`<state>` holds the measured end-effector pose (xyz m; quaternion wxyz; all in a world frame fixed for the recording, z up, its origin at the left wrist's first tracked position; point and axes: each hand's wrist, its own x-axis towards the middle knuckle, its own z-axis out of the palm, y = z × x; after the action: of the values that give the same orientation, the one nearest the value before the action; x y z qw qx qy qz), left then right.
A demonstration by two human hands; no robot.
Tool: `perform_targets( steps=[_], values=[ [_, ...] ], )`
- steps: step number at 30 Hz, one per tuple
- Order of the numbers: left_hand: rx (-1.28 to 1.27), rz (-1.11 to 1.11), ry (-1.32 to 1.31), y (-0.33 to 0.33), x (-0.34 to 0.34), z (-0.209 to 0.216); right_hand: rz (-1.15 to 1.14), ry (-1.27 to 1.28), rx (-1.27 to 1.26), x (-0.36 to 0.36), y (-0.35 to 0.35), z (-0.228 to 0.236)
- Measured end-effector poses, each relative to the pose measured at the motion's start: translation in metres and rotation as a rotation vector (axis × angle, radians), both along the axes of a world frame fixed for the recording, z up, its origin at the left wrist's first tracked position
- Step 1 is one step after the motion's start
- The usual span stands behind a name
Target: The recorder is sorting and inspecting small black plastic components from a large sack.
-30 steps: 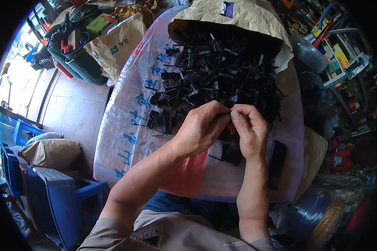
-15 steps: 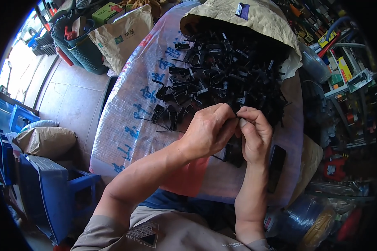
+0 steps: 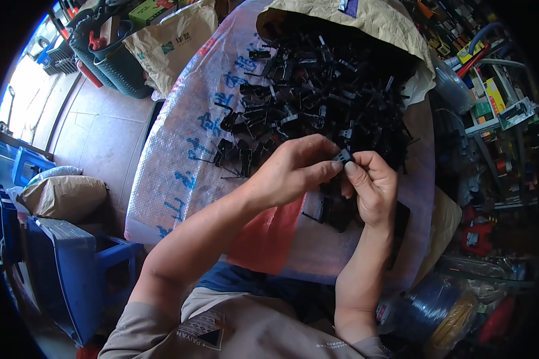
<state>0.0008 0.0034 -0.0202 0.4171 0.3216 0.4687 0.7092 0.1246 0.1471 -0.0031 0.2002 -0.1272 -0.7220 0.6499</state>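
Between my two hands is a small black plastic part (image 3: pixel 343 157), pinched by the fingertips of both. My left hand (image 3: pixel 299 163) grips it from the left with thumb and fingers closed. From the right, my right hand (image 3: pixel 372 185) presses its thumb and forefinger against the same piece. Just beyond the hands spreads a heap of black plastic parts (image 3: pixel 305 90), some with pale metal strips, spilling from the mouth of a brown paper sack (image 3: pixel 371 24). A few more black parts (image 3: pixel 332 214) lie on the near side, partly hidden under my hands.
A woven plastic sheet (image 3: pixel 156 179) with blue writing and a red patch covers the work surface. Beside my right forearm lies a dark flat object (image 3: pixel 400 230). Blue plastic stools (image 3: pixel 72 269) and a full sack (image 3: pixel 66 196) stand left; crowded shelves (image 3: pixel 497 113) stand right.
My fingers have turned and parted slightly, so the black part now shows between them. Both hands remain close together over the near edge of the heap. The view has shifted a little.
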Motion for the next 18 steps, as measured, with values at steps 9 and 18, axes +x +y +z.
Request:
perform_targets(
  steps=[9,18],
  values=[
    [-0.147,-0.015,0.555,-0.008,-0.008,0.008,0.099,-0.162,0.045,0.005,-0.007,0.012],
    [0.005,-0.012,-0.269,-0.006,-0.024,0.005,0.057,-0.669,0.963,0.003,-0.03,0.008]
  ],
)
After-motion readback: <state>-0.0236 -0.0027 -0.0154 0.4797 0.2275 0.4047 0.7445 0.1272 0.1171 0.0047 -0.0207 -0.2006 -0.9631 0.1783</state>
